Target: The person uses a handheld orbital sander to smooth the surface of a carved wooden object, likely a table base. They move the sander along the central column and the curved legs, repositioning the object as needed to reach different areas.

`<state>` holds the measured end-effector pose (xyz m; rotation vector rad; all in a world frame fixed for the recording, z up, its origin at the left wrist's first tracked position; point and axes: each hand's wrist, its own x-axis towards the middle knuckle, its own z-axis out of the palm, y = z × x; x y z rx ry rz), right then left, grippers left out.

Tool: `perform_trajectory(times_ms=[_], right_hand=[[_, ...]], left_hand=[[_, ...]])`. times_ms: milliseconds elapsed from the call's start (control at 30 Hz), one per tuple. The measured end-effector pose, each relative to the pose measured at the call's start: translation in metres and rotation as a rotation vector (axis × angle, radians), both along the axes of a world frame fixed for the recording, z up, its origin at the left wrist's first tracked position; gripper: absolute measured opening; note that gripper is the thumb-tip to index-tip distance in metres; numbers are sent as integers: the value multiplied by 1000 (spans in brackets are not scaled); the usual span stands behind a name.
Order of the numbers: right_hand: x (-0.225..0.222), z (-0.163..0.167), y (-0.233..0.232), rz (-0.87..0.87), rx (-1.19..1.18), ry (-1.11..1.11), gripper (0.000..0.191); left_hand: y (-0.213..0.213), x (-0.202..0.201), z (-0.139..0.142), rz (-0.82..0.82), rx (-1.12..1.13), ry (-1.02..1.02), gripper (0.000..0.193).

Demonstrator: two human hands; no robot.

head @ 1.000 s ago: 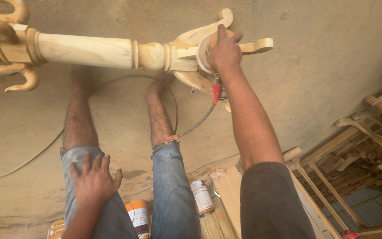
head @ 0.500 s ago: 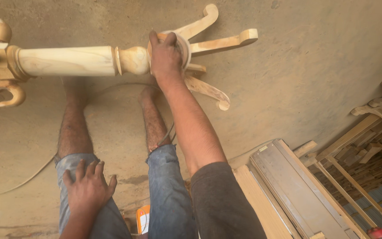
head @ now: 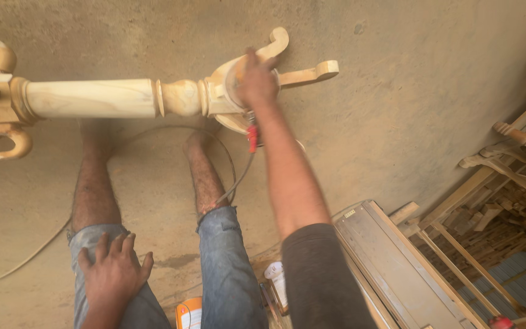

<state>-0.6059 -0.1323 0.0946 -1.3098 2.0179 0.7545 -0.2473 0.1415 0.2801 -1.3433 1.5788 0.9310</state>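
I am pressing my right hand [head: 257, 82] flat against the end disc of the turned wooden post [head: 92, 99] lying across the floor, left hand [head: 112, 274] resting open on my thigh; the wood is looking bare, unfinished.

Bare floor [head: 409, 122] right; timber stack [head: 506, 201] beyond

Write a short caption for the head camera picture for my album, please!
A seated person's right hand presses on the end of a carved wooden post while the left hand rests on a knee.
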Motion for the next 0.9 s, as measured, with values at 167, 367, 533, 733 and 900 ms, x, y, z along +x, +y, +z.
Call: perform_trajectory(times_ms=[167, 367, 533, 733, 900], right_hand=[[84, -28, 21, -92, 115, -141, 89], [91, -18, 18, -139, 105, -191, 84], [114, -5, 43, -81, 11, -255, 83], [95, 9, 48, 13, -92, -262, 79], [70, 2, 12, -91, -14, -125, 85]], left_hand=[[-1, -1, 0, 31, -3, 16, 67], [-8, 1, 0, 30, 25, 48, 69], [-18, -1, -1, -23, 111, 43, 69], [-23, -1, 0, -21, 139, 26, 69], [-25, -1, -1, -2, 106, 17, 70]])
